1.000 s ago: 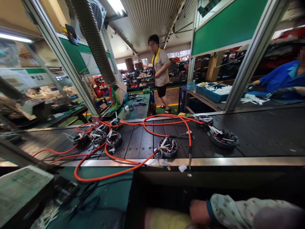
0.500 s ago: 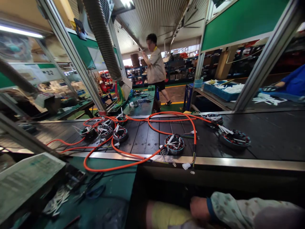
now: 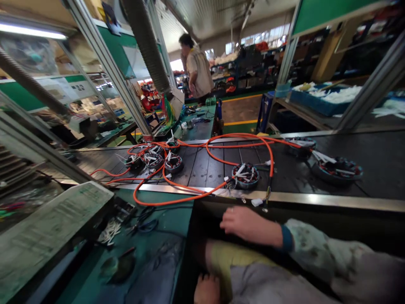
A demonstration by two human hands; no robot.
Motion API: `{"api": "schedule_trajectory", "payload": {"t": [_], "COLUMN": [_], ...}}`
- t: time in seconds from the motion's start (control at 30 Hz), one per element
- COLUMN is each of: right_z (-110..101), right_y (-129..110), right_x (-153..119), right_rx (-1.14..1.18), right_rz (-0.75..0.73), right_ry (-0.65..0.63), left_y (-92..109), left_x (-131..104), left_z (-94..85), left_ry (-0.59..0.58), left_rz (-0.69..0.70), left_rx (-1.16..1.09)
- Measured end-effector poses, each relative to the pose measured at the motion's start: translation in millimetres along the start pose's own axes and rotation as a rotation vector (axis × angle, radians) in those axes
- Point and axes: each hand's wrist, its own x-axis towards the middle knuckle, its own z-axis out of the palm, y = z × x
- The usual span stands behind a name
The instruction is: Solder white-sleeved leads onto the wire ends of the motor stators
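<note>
My right hand (image 3: pixel 247 224) hovers over the dark gap just below the conveyor edge, back up and fingers loosely bent. It looks to hold nothing. At the bottom edge, my left hand (image 3: pixel 206 289) is beside my yellow-clad knee (image 3: pixel 234 257), partly cut off, its grip unclear. Nearest the right hand on the conveyor (image 3: pixel 278 181) is a wound motor stator (image 3: pixel 245 175) with white sleeves and an orange cable (image 3: pixel 177 202). A white connector (image 3: pixel 257 202) and ring terminals hang over the metal edge. Neither hand touches these.
More stators (image 3: pixel 337 171) lie at right, and several others (image 3: pixel 153 160) cluster at left among looped cables. The green bench (image 3: pixel 167 219) bears pliers (image 3: pixel 147 226), white sleeves (image 3: pixel 109 231) and a box (image 3: pixel 57 236). A person (image 3: pixel 199 71) is beyond the conveyor.
My right hand has risen and reached left toward the conveyor edge. My left hand has come into view at the bottom. The view has shifted; the person beyond has turned and lowered their arms.
</note>
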Motion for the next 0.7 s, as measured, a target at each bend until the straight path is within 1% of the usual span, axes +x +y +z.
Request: {"api": "schedule_trajectory", "payload": {"t": [0.03,0.1,0.2,0.33,0.4,0.5,0.6,0.7], "right_z": [-14.2,-32.2,-43.2,-53.3,-56.4,-56.1,-56.8,-67.0], "right_y": [7.6,24.9,47.5,64.8,70.4,78.5,89.9,107.0], "right_x": [6.9,15.6,19.5,23.0,28.1,38.1,45.2,44.7], "right_rx": [-0.052,-0.161,-0.292,-0.395,-0.412,-0.407,-0.41,-0.431], "right_rz": [0.038,0.147,0.242,0.269,0.26,0.294,0.386,0.505], "right_ry": [0.047,0.121,0.181,0.205,0.179,0.059,-0.002,-0.031], "left_y": [-3.0,-5.9,-4.6,-0.3,0.7,0.3,-2.1,-4.6], "left_x": [-4.8,-11.7,-16.5,-21.2,-23.5,-24.8,-23.9,-23.3], "left_z": [5.0,10.2,8.3,-0.5,-4.1,-7.1,-8.2,-9.1], "left_ry": [-0.024,-0.044,-0.041,-0.032,-0.032,-0.037,-0.044,-0.027], "left_rz": [-0.023,-0.047,-0.043,-0.029,-0.023,-0.024,-0.024,-0.009], "left_rx": [0.013,0.036,0.058,0.079,0.091,0.112,0.12,0.141]}}
